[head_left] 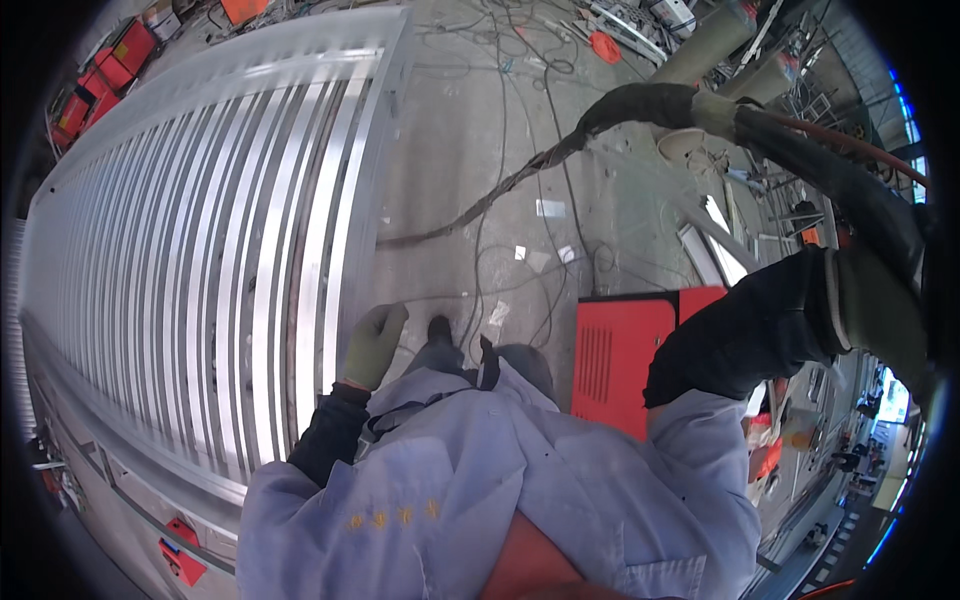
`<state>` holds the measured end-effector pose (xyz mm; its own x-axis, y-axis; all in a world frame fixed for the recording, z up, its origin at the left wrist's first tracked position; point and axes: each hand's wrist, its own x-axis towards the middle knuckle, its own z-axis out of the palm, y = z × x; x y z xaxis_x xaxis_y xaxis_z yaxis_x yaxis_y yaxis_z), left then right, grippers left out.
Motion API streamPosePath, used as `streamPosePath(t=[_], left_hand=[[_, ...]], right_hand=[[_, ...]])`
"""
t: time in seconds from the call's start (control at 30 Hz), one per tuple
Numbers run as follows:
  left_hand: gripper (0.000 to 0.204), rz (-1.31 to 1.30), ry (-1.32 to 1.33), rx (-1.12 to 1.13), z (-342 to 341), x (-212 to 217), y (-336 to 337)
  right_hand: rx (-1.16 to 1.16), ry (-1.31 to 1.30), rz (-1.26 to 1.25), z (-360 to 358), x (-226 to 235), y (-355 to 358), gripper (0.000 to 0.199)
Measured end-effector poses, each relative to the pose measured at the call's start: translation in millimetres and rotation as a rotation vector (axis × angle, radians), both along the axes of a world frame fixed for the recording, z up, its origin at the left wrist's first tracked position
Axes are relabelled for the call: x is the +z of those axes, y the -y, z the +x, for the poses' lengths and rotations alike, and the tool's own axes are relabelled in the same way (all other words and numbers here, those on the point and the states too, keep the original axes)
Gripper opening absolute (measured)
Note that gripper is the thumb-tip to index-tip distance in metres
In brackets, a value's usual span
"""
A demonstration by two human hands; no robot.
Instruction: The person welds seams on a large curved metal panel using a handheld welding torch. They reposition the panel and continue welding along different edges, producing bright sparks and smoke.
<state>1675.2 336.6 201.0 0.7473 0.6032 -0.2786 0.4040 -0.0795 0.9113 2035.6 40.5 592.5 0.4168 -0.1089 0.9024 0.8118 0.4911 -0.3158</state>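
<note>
A large slatted aluminium panel lies flat on my left, its long bars running away from me. My left hand, in a pale green glove, hangs by the panel's near right edge with loosely curled fingers and holds nothing. Whether it touches the edge I cannot tell. My right hand, in a grey-green glove on a black sleeve, is raised at the far right. It grips a thick black wrapped hose, which arcs overhead and then trails down across the floor as a thinner cable.
A red machine box stands on the concrete floor just right of my feet. Loose cables snake over the floor ahead. Red toolboxes sit at the far left. Metal profiles and clutter lie to the right.
</note>
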Motion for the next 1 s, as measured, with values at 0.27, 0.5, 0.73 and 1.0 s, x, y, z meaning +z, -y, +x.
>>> streamPosePath(t=[0.27, 0.5, 0.73, 1.0], left_hand=[[0.040, -0.029, 0.035, 0.150, 149.2, -20.0, -85.4], [0.042, 0.015, -0.006, 0.287, 323.4, -62.9, -136.1], [0.038, -0.010, 0.000, 0.359, 549.7, -36.5, -158.1], [0.038, -0.055, -0.105, 0.505, 690.2, -25.7, -210.7]], right_hand=[[0.113, 0.005, -0.005, 185.1, -3.4, -104.3, 0.119], [0.276, -0.009, -0.012, 419.2, -26.6, -211.5, 0.121], [0.473, -0.084, -0.096, 652.1, -12.2, -326.9, 0.123], [0.754, -0.194, -0.239, 847.0, -41.7, -497.2, 0.125]])
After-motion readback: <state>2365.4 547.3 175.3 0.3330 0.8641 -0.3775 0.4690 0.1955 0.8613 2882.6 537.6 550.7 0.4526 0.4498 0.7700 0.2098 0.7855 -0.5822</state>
